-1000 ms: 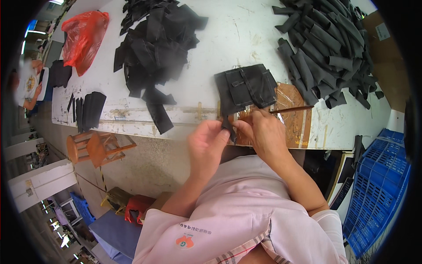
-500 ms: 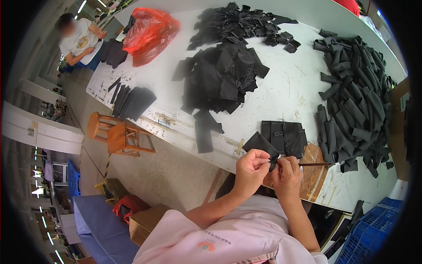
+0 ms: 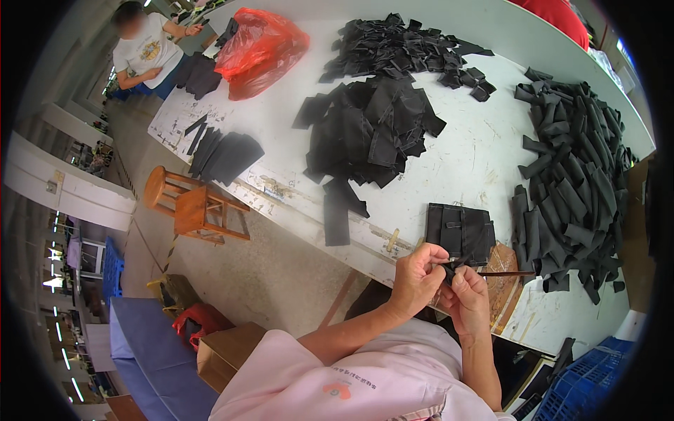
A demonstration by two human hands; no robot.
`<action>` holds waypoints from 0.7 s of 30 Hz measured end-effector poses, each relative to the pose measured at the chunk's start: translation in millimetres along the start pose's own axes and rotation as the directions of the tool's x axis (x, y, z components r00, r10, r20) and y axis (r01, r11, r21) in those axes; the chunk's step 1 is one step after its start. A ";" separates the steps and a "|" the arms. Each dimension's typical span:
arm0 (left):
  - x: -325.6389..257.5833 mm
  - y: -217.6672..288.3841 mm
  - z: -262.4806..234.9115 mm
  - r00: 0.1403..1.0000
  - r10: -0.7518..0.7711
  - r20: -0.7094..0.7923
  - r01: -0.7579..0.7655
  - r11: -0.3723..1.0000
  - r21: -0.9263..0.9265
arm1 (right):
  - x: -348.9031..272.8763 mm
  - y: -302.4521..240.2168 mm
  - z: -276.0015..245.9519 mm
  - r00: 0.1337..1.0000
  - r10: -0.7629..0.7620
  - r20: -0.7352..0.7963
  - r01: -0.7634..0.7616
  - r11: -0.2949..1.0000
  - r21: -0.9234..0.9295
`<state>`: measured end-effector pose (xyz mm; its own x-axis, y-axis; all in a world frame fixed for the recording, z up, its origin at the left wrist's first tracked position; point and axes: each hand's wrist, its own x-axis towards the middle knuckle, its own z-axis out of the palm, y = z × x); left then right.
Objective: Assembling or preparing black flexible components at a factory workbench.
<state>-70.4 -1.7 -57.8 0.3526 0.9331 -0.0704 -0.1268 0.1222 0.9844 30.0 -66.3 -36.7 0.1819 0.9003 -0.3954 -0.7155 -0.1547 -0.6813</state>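
Note:
At the table's near edge my left hand (image 3: 419, 279) pinches a small black fabric piece (image 3: 451, 269). My right hand (image 3: 469, 295) grips the same piece from the other side, fingers closed. Much of the fabric is hidden behind the fingers. A thin dark rod (image 3: 507, 274) extends to the right beside my right hand; whether I hold it or it lies on the table, I cannot tell. Just beyond my hands lie flat black stitched fabric pieces (image 3: 460, 230). Partly under my right hand's side is a worn brown board (image 3: 503, 270).
Heaps of black fabric pieces (image 3: 375, 133) cover the middle of the white table (image 3: 470, 154), with folded black strips (image 3: 569, 182) at right. A red plastic bag (image 3: 263, 52) lies far left. Wooden stools (image 3: 200, 212) and a blue crate (image 3: 586, 379) flank the table; another person (image 3: 147, 52) stands beyond.
The black fabric that spread up and left of my fingers is now drawn in and bunched between both hands. The whole view has shifted slightly.

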 end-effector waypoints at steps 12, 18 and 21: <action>-17.8 54.4 4.7 0.867 -0.187 0.463 0.169 0.982 0.081 | -24.1 -17.4 -8.8 0.931 -0.361 -0.042 0.347 0.918 -0.193; -19.4 73.0 33.5 0.932 -0.155 0.326 0.177 0.983 -0.041 | -42.4 -51.0 7.5 0.708 -0.681 0.185 0.533 0.344 -0.773; -2.5 89.8 46.4 0.825 -0.243 0.510 0.450 0.828 -0.334 | -54.2 -83.5 16.0 0.707 -0.677 0.204 0.566 0.369 -0.737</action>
<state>-39.6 -8.8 38.3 0.7948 0.5677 -0.2144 -0.2558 0.6338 0.7299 69.1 -95.7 51.5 0.4756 0.8242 0.3075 0.3366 0.1524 -0.9292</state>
